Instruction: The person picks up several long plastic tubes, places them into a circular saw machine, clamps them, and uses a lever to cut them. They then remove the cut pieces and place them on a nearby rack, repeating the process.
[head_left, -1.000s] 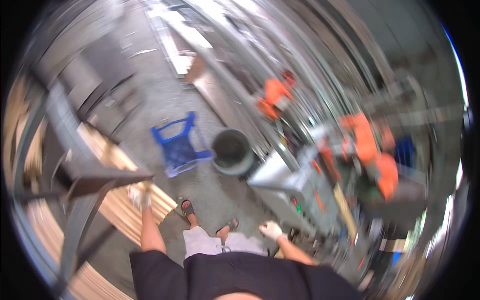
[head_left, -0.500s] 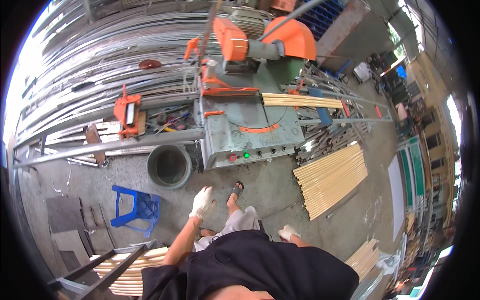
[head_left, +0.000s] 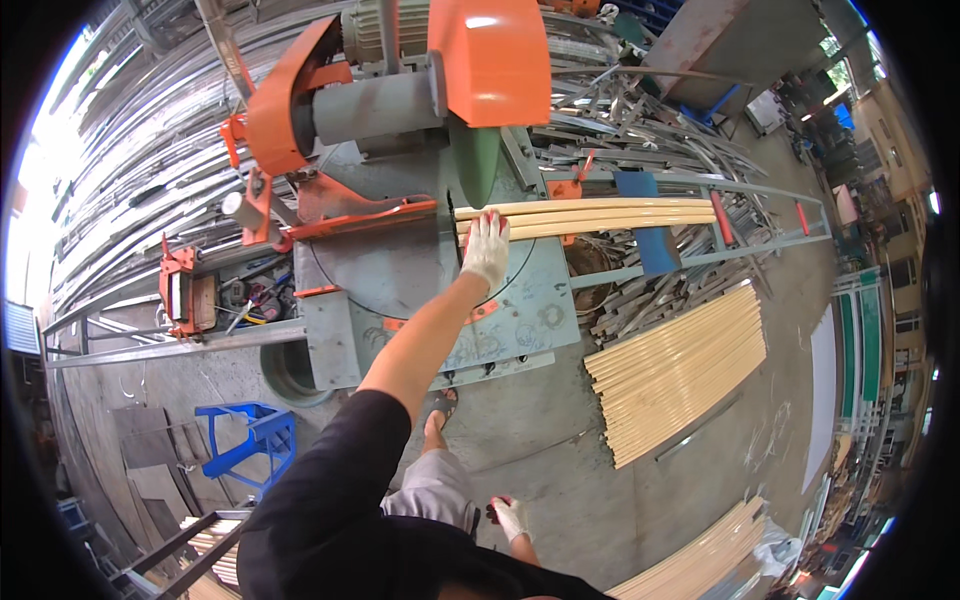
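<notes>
My left hand (head_left: pixel 487 252), in a white work glove with reddish fingertips, reaches forward over the saw table (head_left: pixel 375 270). Its fingers are stretched out and lie over the near ends of several long, glossy tan bars (head_left: pixel 610 216). Just beyond the fingertips is the green saw blade (head_left: pixel 477 165), under an orange guard (head_left: pixel 492 65). My right hand (head_left: pixel 508 518), gloved the same way, hangs low by my leg. Its fingers are loosely bent and apart, with nothing visible in them.
More tan bars (head_left: pixel 680 372) lie side by side on the floor to the right. A blue plastic stool (head_left: pixel 262 437) stands at left, near a dark round tub (head_left: pixel 292 375) partly under the table. Metal lengths (head_left: pixel 640 130) are heaped behind. An orange clamp (head_left: pixel 180 285) sits on the left rail.
I have come nearer the saw. My left hand has risen from beside my leg and now lies on the bar ends by the blade. The right hand still hangs low.
</notes>
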